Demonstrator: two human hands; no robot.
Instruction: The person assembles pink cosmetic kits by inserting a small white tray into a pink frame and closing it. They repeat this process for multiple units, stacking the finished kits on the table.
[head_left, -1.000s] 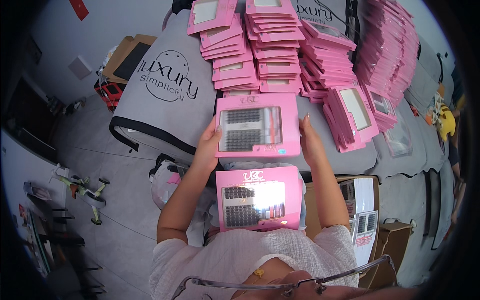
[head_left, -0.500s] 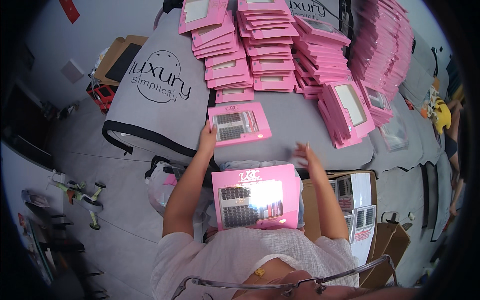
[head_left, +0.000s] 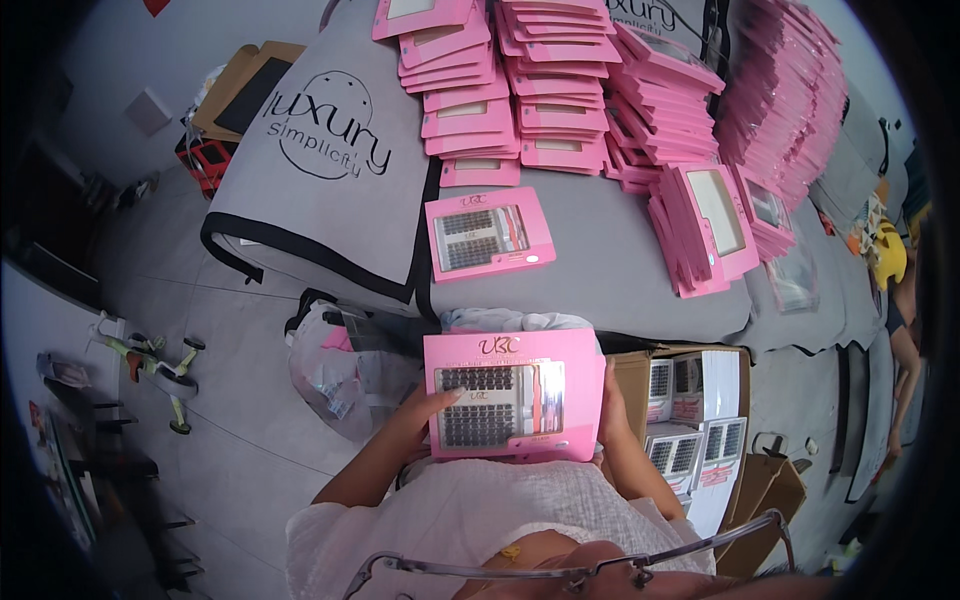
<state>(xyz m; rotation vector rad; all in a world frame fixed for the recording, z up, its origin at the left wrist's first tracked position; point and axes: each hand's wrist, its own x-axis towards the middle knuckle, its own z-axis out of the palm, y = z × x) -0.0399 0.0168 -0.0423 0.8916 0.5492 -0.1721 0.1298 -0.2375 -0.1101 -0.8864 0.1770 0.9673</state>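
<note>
Squarely before me, a pink rectangular cardboard box with a clear window (head_left: 530, 447) lies long axis nine-to-three: my left hand (head_left: 424, 412) pinches nine o'clock, thumb on top; my right hand (head_left: 614, 408) touches three, its pinch impossible to tell.

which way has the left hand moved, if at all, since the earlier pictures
Yes: toward the person's body, judged against the grey couch. The left hand was over its seat and is now on the nearer pink box.
</note>
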